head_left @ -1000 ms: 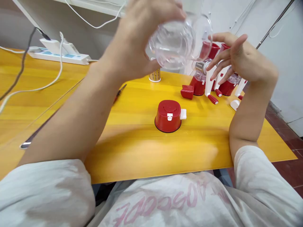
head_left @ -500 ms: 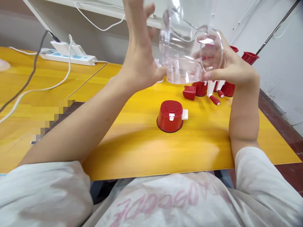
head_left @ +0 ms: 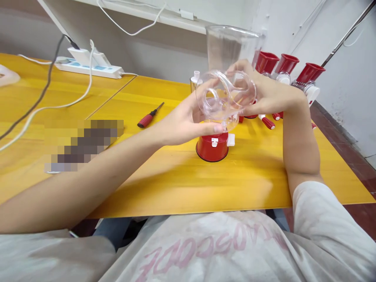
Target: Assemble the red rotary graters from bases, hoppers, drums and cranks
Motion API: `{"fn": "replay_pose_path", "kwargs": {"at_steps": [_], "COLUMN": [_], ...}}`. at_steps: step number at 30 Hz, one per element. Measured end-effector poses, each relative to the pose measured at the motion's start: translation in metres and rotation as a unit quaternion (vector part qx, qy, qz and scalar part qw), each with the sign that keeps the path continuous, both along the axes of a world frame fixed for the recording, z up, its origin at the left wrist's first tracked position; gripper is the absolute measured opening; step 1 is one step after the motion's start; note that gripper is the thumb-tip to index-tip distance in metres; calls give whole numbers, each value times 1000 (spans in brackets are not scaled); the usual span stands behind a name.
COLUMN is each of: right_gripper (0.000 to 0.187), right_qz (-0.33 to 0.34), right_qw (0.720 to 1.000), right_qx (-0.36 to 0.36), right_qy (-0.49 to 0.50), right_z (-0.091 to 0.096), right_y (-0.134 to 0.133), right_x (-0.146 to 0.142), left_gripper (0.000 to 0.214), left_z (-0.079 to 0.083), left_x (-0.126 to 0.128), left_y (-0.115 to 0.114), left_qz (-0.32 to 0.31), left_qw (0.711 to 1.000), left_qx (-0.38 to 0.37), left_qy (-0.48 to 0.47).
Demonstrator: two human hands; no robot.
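Both of my hands hold a clear plastic grater housing [head_left: 232,49], with a wide hopper at the top and round openings facing me. My left hand [head_left: 195,115] grips its lower left side, thumb at the front below the small ring. My right hand [head_left: 252,84] wraps around its right side, some fingers seen through the clear wall. Just below stands a red base [head_left: 212,150] with a white clasp and a white side tab. The housing overlaps the top of the base in view; whether they touch I cannot tell.
Several red-topped rotary graters [head_left: 289,64] stand at the back right, crank handles [head_left: 267,122] toward me. A red-handled screwdriver [head_left: 147,118] lies left of my hands. A white power strip [head_left: 88,69] with cables sits at the back left, near a blurred-out dark object [head_left: 85,147].
My left hand has come down from its raised, spread pose and closed on the clear housing. The housing has tilted and lowered toward the red base. The screwdriver has come into view.
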State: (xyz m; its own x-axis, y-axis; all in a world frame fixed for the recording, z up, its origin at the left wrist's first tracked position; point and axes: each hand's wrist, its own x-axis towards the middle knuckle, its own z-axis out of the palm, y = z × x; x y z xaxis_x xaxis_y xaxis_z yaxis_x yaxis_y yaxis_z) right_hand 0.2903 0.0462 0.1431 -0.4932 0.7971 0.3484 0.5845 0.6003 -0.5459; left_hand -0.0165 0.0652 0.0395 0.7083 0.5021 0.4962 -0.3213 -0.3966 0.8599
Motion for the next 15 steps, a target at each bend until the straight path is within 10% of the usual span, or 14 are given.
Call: {"fn": "replay_pose_path", "kwargs": {"at_steps": [3,15], "right_gripper": [111,97], "right_qz": [71,27], "right_qw": [991,993], "right_qx": [-105,108], "right_qy": [-52,45], "right_z": [2,10], "right_y": [4,-43], "right_x": [-10,-30], "left_gripper": [127,142], "left_z": [-22,-74], "left_x": [-6,7], "left_y": [-11,-27], "left_qz": [89,257], "left_qw": [995,963], "left_qx": [42,83], "left_qy": [-11,-15]}}
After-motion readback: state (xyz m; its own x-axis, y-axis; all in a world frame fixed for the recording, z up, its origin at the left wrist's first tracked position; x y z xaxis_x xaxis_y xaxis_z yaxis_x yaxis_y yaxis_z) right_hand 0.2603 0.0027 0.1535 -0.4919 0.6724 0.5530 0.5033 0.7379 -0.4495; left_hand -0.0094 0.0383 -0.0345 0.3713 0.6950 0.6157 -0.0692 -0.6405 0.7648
